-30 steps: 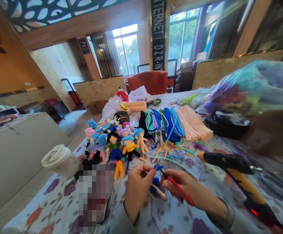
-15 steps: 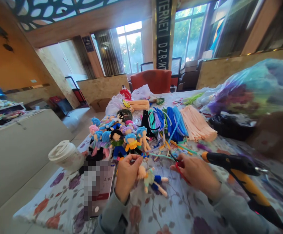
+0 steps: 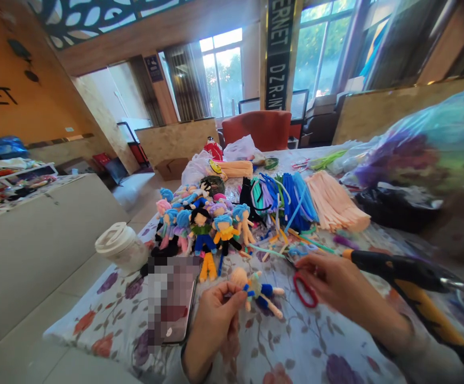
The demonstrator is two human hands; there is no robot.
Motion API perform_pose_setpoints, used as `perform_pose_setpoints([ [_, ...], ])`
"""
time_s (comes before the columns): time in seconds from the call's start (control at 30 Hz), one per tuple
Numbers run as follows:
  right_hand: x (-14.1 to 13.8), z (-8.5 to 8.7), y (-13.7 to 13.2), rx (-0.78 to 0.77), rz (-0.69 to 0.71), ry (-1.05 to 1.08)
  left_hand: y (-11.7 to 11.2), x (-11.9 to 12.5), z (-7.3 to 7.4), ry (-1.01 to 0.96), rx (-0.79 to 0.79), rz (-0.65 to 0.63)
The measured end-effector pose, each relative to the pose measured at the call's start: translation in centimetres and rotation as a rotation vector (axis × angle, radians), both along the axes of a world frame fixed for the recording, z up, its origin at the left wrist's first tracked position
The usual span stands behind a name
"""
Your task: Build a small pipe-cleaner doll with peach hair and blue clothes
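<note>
My left hand [image 3: 216,322] is closed, pinching a small pipe-cleaner doll [image 3: 258,292] with a peach head, teal top and blue legs, held just above the flowered tablecloth [image 3: 296,346]. My right hand [image 3: 338,282] rests low on the table to the doll's right. Its fingers curl over red-handled scissors [image 3: 305,292], and one red loop shows under the palm. The blades are hidden by the fingers.
A heap of finished dolls [image 3: 202,224] lies beyond my left hand, with bundles of blue, green and peach pipe cleaners [image 3: 296,200] behind. A lidded paper cup [image 3: 122,248] and a phone [image 3: 172,304] sit at left. A black-and-yellow glue gun [image 3: 400,266] lies at right.
My right hand moved from beside the doll out to the right and down onto the table with the scissors. My left hand drew the doll nearer to me. The view shifted left.
</note>
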State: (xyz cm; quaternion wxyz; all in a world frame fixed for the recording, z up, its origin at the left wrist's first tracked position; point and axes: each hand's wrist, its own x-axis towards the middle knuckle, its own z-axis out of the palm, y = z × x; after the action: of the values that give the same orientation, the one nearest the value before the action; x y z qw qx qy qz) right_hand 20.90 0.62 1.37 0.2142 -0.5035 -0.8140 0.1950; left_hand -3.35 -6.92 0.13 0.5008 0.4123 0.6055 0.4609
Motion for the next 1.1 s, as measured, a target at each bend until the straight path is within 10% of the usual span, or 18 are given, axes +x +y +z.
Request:
perform_pose_setpoints([
  [0.3, -5.1, 1.7, -4.0, -0.063, 0.225, 0.228, -0.5, 2.6, 1.3, 0.161, -0.016, -0.164],
  [0.5, -4.0, 0.3, -2.4, -0.019, -0.049, 0.444, 2.3, 3.0, 2.5, 0.668, 0.291, -0.117],
  [0.77, -1.5, -1.7, -1.6, -0.043, -0.207, 0.395, 8.2, 0.4, 1.8, 0.844, 0.439, -0.113],
  [0.9, -0.4, -2.9, -3.4, 0.075, -0.251, 0.271, 6.1, -1.5, 1.3, 0.883, 0.411, 0.018],
  [1.1, -2.9, -3.8, -6.1, -0.022, 0.214, 0.217, 1.5, -1.3, -0.7, 0.799, 0.194, 0.096],
])
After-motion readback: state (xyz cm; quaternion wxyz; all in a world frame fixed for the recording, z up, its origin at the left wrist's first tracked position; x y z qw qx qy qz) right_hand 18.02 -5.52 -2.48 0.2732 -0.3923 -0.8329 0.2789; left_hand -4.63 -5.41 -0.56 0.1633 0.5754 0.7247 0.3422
